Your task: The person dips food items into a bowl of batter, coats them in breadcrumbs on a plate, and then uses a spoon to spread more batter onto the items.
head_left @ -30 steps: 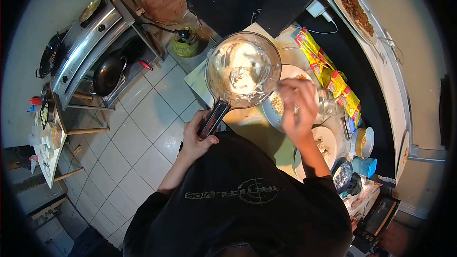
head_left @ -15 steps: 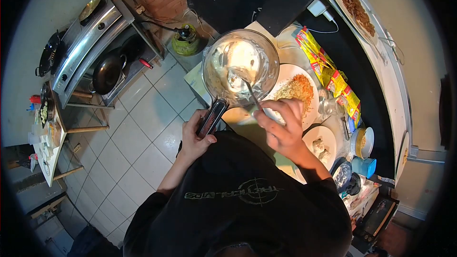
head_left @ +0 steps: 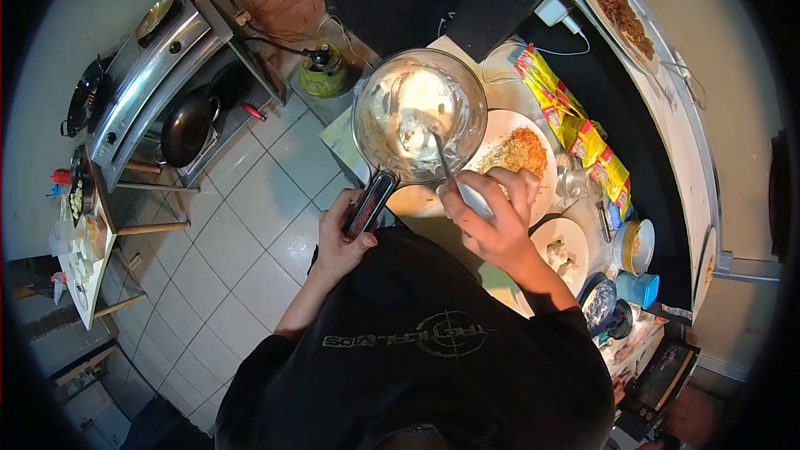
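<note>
My left hand (head_left: 342, 242) is wrapped round the dark handle of a see-through saucepan (head_left: 364, 146). Inside the pan lies a thick white creamy mixture (head_left: 412, 100), some of it smeared up the walls. My right hand (head_left: 497, 215) grips a metal spoon (head_left: 443, 157), whose lower end is dipped into the mixture. Just right of the pan sits a white plate (head_left: 492, 125) bearing shredded orange and pale brown food (head_left: 525, 154). Below it, near my right wrist, a smaller white plate (head_left: 582, 242) holds a few whitish lumps (head_left: 560, 257).
Yellow-red packets (head_left: 575, 121), a glass jar (head_left: 573, 183), a round tub (head_left: 637, 247) and a blue container (head_left: 638, 290) crowd the counter's right side. A plate of brown food (head_left: 621, 18) rests on the ledge. At left stand a steel stove (head_left: 158, 75), a wok (head_left: 187, 133) and a green gas cylinder (head_left: 325, 79).
My right hand has shifted slightly left and tilted, moving the spoon a little within the mixture. The left hand and the pan have barely moved.
</note>
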{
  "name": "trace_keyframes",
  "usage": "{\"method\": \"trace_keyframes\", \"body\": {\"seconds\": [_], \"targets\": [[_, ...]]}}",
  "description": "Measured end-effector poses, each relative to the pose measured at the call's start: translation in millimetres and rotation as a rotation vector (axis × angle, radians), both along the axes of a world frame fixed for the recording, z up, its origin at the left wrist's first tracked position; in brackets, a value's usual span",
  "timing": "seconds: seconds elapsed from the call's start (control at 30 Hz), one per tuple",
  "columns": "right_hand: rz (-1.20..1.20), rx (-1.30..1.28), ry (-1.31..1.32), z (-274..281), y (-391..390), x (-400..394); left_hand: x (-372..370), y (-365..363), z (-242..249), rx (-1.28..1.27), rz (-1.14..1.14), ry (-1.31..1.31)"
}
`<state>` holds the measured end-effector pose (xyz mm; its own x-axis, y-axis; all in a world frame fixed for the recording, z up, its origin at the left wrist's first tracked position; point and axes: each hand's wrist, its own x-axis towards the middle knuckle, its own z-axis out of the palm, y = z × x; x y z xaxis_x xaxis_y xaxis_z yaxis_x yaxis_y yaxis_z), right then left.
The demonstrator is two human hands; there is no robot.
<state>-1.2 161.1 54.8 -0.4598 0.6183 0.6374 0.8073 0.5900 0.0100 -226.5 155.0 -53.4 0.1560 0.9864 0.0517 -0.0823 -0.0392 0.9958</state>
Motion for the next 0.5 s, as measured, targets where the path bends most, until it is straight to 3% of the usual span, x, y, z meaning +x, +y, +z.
{"method": "trace_keyframes", "body": {"seconds": [0.5], "targets": [[-0.061,0.134,-0.084,-13,-7,-5,-2,0,4,0.002,-0.022,0.008]]}}
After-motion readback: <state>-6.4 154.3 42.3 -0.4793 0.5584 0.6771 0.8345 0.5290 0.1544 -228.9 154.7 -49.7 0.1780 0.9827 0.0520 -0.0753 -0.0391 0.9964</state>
